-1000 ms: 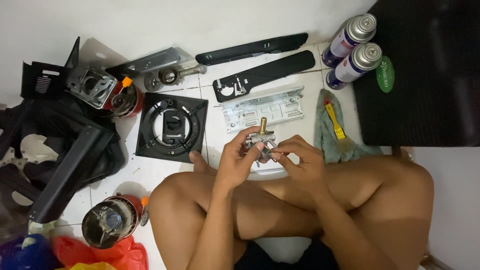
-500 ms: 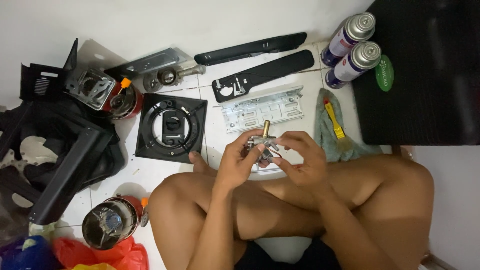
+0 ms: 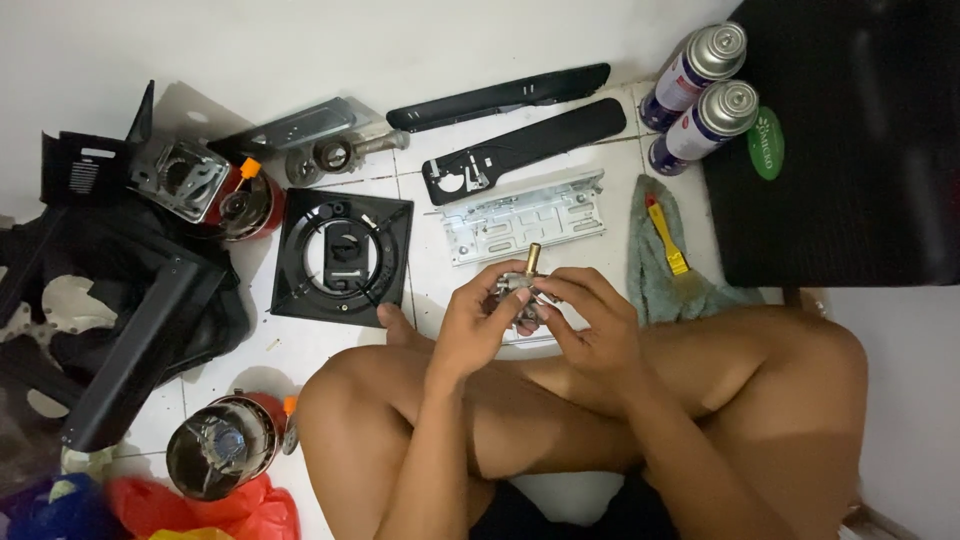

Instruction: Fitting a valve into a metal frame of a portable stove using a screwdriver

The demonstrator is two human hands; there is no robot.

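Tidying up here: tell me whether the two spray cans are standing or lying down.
Lying down. Both spray cans rest on their sides on the tiled floor, side by side.

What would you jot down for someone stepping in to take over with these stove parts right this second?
Left hand and right hand: both grip one small metal valve part with a brass tip, held above the crossed legs.
On the floor: black square burner plate, silver bracket, two black strips, two spray cans, yellow brush on a green cloth.
Done: the stove lies apart in pieces.
Left: the valve part is not yet set down or fitted anywhere.
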